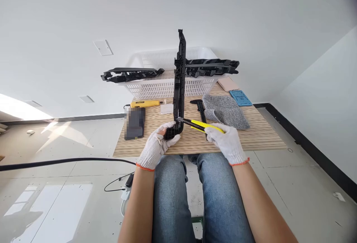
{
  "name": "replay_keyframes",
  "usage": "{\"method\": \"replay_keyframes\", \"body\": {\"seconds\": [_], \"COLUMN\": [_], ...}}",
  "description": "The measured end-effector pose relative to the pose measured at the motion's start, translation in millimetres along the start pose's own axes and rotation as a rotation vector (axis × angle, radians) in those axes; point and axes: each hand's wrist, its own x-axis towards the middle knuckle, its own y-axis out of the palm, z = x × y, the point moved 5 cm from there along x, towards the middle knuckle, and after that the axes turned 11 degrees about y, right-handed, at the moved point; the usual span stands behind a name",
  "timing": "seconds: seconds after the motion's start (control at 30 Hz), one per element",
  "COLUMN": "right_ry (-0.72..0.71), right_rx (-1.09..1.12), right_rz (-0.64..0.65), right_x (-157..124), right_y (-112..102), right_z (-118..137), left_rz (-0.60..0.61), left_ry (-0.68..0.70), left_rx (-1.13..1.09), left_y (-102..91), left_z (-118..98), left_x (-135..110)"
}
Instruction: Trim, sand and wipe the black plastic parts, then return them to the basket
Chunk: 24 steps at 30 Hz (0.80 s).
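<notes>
Both hands wear white knitted gloves. My left hand (159, 141) grips the near end of a long black plastic part (179, 83), which stretches away from me over the front of the basket. Closed around a yellow-and-black utility knife (208, 125), my right hand (225, 138) holds it at an angle, pointing left. The knife's tip meets the black part just beyond my left fingers; whether it cuts in I cannot tell. Right of the part lies a black caliper (199, 108), partly covered by the knife and my right hand.
A white plastic basket (156, 88) stands behind, with black plastic parts (212, 67) across its right side and another black part (132, 74) on its left. On the table (259, 138) are a yellow pen-shaped tool (146, 103), a phone (136, 123), a grey cloth (227, 111) and a blue pad (240, 98).
</notes>
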Motion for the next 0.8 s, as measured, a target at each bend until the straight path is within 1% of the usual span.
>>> {"method": "replay_keyframes", "body": {"seconds": [0.1,0.13,0.2,0.23,0.33,0.43,0.53,0.63,0.67,0.77,0.8], "right_ry": [0.015,0.010,-0.004,-0.001,0.027,0.023,0.040,0.016,0.017,0.048,0.047], "right_rx": [-0.052,-0.070,-0.061,-0.053,-0.064,-0.030,-0.048,-0.042,-0.040,-0.073,-0.067], "right_rz": [0.080,0.076,0.019,0.011,0.040,-0.012,0.046,-0.023,-0.022,0.068,0.059], "right_x": [0.8,0.8,0.4,0.2,-0.3,-0.5,-0.4,-0.7,-0.8,-1.2,-1.3], "right_y": [0.3,-0.5,-4.0,-4.4,-2.0,-3.9,-0.4,-3.6,-3.6,0.8,0.2], "right_z": [-1.1,-0.7,0.7,0.9,0.9,2.1,1.6,3.0,3.0,1.8,2.2], "left_rz": [-0.002,-0.004,-0.006,-0.006,-0.005,0.006,0.000,0.010,0.012,-0.005,-0.012], "left_ry": [-0.008,-0.007,-0.005,-0.004,0.006,0.027,0.022,0.020,0.024,0.028,0.028], "left_rx": [0.011,0.010,0.002,-0.002,-0.005,-0.003,0.007,0.006,0.004,0.005,0.004], "left_y": [0.3,0.4,0.3,0.2,-0.3,0.1,0.4,2.0,2.3,1.4,0.9], "left_z": [-0.4,-0.5,-0.5,-0.2,0.7,0.4,-0.1,-1.1,-1.4,-1.3,-1.1], "left_x": [-0.1,-0.1,-0.1,-0.1,0.1,0.0,-0.9,-1.8,-1.9,-1.8,-1.7]}}
